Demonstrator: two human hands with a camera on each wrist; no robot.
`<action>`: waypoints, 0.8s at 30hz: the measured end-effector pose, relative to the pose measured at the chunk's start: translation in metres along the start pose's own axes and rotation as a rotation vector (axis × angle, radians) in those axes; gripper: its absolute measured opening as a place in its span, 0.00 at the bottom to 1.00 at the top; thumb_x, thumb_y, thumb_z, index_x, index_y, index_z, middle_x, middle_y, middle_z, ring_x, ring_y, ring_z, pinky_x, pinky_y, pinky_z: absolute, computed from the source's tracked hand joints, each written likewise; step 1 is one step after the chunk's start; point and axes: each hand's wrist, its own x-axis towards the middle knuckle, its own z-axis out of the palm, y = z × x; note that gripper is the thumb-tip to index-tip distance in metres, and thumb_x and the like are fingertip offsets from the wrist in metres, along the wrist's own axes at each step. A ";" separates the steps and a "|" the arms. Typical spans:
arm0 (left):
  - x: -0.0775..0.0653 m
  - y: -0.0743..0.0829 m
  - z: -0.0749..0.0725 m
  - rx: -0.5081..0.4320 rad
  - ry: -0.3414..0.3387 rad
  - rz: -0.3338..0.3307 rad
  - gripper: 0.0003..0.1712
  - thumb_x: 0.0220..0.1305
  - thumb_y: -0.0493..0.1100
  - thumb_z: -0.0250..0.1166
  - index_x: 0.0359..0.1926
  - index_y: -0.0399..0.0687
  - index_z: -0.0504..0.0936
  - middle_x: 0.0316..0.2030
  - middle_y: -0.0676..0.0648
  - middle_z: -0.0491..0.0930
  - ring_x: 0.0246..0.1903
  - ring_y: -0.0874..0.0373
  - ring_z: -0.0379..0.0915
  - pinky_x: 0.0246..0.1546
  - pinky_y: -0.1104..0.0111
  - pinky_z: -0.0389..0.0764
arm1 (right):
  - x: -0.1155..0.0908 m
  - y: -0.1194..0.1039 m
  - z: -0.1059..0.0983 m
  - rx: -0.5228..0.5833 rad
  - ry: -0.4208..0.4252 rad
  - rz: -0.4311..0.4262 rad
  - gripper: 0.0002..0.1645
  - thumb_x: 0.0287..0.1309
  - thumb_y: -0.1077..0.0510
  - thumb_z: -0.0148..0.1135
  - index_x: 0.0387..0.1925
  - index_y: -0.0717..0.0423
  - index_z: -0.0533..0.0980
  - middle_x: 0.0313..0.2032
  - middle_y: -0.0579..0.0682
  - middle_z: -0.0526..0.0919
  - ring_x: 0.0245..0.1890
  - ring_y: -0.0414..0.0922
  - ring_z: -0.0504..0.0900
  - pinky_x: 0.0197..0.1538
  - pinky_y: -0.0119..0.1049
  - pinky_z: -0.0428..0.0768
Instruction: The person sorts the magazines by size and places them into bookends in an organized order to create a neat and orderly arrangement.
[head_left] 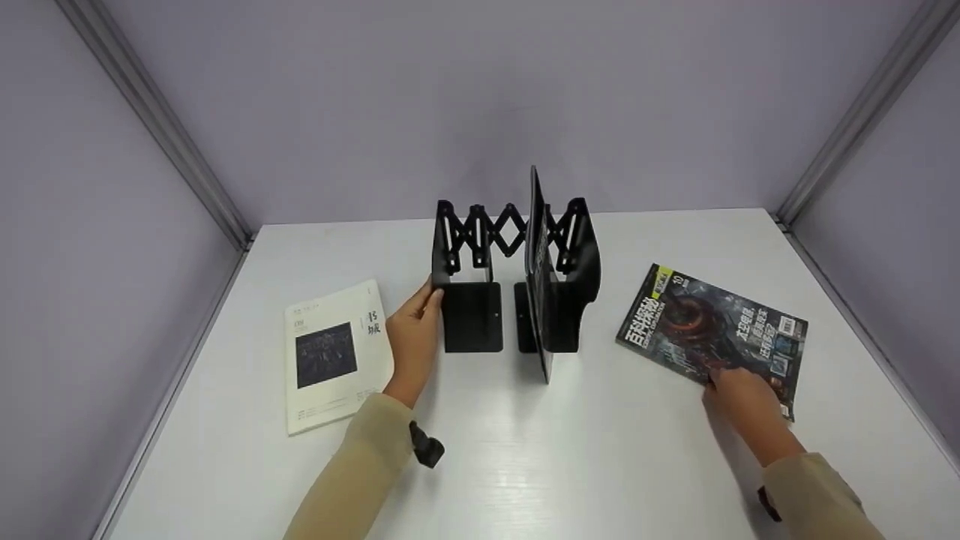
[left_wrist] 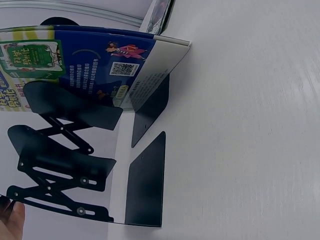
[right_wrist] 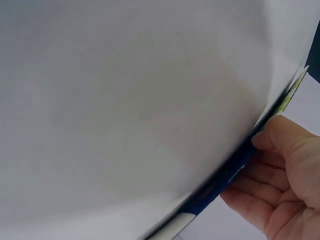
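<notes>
In the middle of the table stands a black expandable bookend (head_left: 472, 319) with a scissor lattice. My left hand (head_left: 414, 334) pinches the edge of its left end plate; in the left wrist view, only thumb and fingertips (left_wrist: 15, 217) show. A thin picture book (left_wrist: 100, 65) with a blue, white and yellow-green cover stands upright inside the bookend, near its right end. At the right, my right hand (head_left: 746, 405) is at the near edge of a dark magazine (head_left: 697, 322). In the right wrist view, thumb and fingers (right_wrist: 282, 135) pinch a thin edge with blue and yellow-green on it.
A cream-coloured book (head_left: 330, 405) with a dark square picture lies flat at the left, beside my left forearm. Pale panels (head_left: 495, 97) with metal corner frames enclose the white table (head_left: 510, 480) at the back and sides.
</notes>
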 end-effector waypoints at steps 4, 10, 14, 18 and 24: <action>-0.005 0.001 -0.002 -0.023 0.005 -0.017 0.17 0.68 0.40 0.65 0.56 0.41 0.82 0.53 0.42 0.83 0.54 0.52 0.82 0.45 0.70 0.84 | 0.000 -0.002 0.001 0.010 0.034 0.020 0.10 0.58 0.66 0.57 0.30 0.73 0.79 0.27 0.70 0.83 0.24 0.60 0.81 0.30 0.57 0.79; -0.011 0.002 -0.006 -0.026 0.019 -0.012 0.18 0.68 0.40 0.65 0.57 0.43 0.82 0.54 0.43 0.83 0.48 0.54 0.84 0.35 0.80 0.76 | 0.001 0.000 0.006 0.028 0.156 0.002 0.09 0.58 0.67 0.60 0.35 0.73 0.79 0.28 0.74 0.82 0.27 0.69 0.82 0.29 0.60 0.78; -0.016 0.001 -0.008 -0.027 0.031 -0.008 0.18 0.68 0.40 0.65 0.57 0.43 0.82 0.54 0.43 0.83 0.49 0.54 0.84 0.36 0.82 0.76 | 0.000 0.002 0.008 0.041 0.207 -0.028 0.10 0.58 0.67 0.61 0.40 0.71 0.80 0.30 0.75 0.82 0.29 0.71 0.81 0.29 0.63 0.76; -0.021 0.001 -0.010 -0.024 0.043 -0.007 0.18 0.68 0.40 0.65 0.57 0.43 0.82 0.53 0.43 0.83 0.49 0.53 0.84 0.37 0.79 0.78 | -0.002 0.004 0.010 0.064 0.278 -0.061 0.11 0.60 0.66 0.62 0.43 0.69 0.80 0.32 0.75 0.82 0.31 0.73 0.80 0.32 0.66 0.75; -0.030 -0.002 -0.012 -0.006 0.062 -0.001 0.17 0.68 0.39 0.65 0.56 0.42 0.82 0.53 0.41 0.83 0.54 0.50 0.82 0.48 0.66 0.85 | -0.006 0.008 0.012 0.084 0.369 -0.078 0.08 0.61 0.67 0.60 0.40 0.69 0.80 0.32 0.75 0.82 0.32 0.74 0.80 0.33 0.66 0.75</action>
